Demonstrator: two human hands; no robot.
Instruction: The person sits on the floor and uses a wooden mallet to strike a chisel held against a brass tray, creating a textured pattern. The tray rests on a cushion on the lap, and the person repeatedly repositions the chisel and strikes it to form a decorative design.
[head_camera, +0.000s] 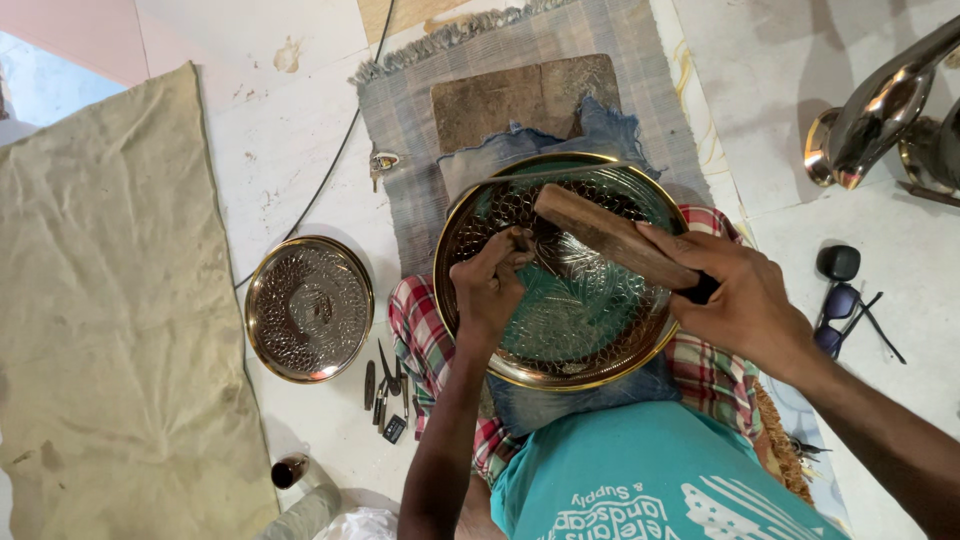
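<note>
Two trays (309, 309), chisels (385, 385), sunglasses (838, 310) nearby.

Head camera, looking straight down from above the seated person

The single view faces the floor, close over the lap, so the round embossed brass plate (560, 270) fills the centre; the person's own teal shirt (640, 480) sits at the bottom edge, the grey woven mat (640, 70) at the top, the beige cloth (110, 300) far left.

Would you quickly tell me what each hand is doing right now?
Left hand: closed on a small metal tool held against the engraved brass plate.
Right hand: closed on a wooden mallet.
</note>
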